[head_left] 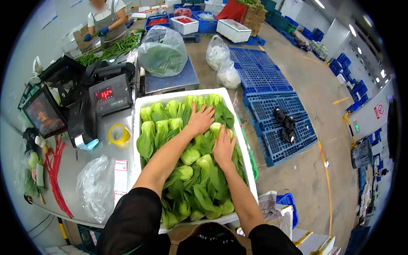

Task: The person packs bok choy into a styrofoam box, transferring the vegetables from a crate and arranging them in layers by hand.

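Observation:
A white foam box (pixel 247 180) in front of me is packed with green bok choy (pixel 205 163). The far heads stand in rows with pale bases up, while the near ones lie at looser angles. My left hand (pixel 201 119) rests flat on the far rows, fingers spread. Just nearer and to its right, my right hand (pixel 224 147) lies over bok choy by the box's right side, its fingers stretched out against a pale base. Neither hand is seen lifting a head; the undersides of both are hidden.
Left of the box, a steel table holds a scale display (pixel 111 94), yellow tape roll (pixel 119 134), plastic bag (pixel 93 185), labels (pixel 120 176) and red straps (pixel 54 174). Blue pallets (pixel 278 123) lie right. A gloved co-worker (pixel 108 25) handles green vegetables behind. A bagged load (pixel 162 53) stands beyond.

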The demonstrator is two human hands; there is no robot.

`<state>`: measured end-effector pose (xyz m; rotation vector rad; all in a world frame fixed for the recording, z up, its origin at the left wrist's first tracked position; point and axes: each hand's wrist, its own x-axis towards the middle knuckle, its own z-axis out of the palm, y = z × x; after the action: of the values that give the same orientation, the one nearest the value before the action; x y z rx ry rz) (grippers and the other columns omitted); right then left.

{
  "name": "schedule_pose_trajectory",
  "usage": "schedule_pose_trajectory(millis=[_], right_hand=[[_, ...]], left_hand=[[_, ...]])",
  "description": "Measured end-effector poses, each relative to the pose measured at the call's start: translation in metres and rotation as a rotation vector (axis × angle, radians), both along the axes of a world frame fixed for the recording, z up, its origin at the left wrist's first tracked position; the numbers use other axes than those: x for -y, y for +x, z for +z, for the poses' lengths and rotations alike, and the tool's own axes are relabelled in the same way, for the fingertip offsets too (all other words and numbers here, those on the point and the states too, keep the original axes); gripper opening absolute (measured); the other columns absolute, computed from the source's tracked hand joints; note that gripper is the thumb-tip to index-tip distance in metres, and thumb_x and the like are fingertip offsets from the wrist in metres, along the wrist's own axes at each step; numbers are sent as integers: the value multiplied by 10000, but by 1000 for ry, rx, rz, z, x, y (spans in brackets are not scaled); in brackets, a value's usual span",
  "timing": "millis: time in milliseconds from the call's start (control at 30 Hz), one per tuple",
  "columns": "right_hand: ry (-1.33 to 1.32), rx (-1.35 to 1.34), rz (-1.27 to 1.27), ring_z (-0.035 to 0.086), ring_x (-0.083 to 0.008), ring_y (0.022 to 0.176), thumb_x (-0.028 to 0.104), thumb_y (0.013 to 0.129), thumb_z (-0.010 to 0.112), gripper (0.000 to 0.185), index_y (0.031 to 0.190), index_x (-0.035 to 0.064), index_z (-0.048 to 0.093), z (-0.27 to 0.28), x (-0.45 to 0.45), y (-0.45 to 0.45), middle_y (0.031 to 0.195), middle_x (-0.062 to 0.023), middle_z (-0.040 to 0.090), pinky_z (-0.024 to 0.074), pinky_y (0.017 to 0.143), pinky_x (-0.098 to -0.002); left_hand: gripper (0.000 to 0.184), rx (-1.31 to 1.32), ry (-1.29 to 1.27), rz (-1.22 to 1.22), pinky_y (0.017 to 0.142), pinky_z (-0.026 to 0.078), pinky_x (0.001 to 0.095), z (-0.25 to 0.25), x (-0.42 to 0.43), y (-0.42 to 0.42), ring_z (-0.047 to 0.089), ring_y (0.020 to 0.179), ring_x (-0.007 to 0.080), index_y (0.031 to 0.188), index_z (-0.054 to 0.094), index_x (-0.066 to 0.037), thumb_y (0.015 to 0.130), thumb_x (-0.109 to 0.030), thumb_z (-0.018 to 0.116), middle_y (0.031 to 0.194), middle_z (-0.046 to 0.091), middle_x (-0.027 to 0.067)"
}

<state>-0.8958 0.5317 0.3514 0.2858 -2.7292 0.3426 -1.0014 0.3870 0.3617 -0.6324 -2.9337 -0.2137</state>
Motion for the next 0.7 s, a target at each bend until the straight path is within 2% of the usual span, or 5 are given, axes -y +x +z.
schedule_pose_trajectory(millis=[200,300,433,567,700], right_hand=[[-98,17,20,392,-347,1272,133,879,585,657,1434,-28,271,0,-2,1,1338,-212,462,249,1044,-546],[-280,99,101,428,-362,1241,95,860,591,671,1438,-13,267,11,-14,-4,1310,-226,478,263,1034,-533],[-570,226,-31,537,-348,1057,19,826,588,531,1332,-15,431,45,-17,1,1123,-219,581,363,939,-461],[-464,59,-3,563,-356,938,43,832,588,394,1217,-24,540,45,-19,1,1017,-207,608,421,834,-457],[-430,-92,34,555,-386,943,67,838,581,371,1195,-27,547,39,-30,-33,1015,-209,588,424,835,-461]], left_hand=[[430,-44,129,3,1096,38,661,-3,4,-4,387,1333,253,1322,505,-116,965,-335,408,1424,446,34],[391,101,495,50,1105,208,570,18,16,-7,501,1226,284,1244,572,-83,944,-300,445,1290,566,102],[283,-103,885,161,867,490,416,38,27,-26,624,984,372,1039,670,-16,878,-198,525,1040,666,196],[329,64,863,187,889,483,436,44,19,-56,622,1004,368,1081,658,-8,851,-222,562,1049,662,213],[534,185,518,274,892,491,433,31,-1,-90,613,1041,368,1203,589,-42,790,-372,667,1104,654,197]])
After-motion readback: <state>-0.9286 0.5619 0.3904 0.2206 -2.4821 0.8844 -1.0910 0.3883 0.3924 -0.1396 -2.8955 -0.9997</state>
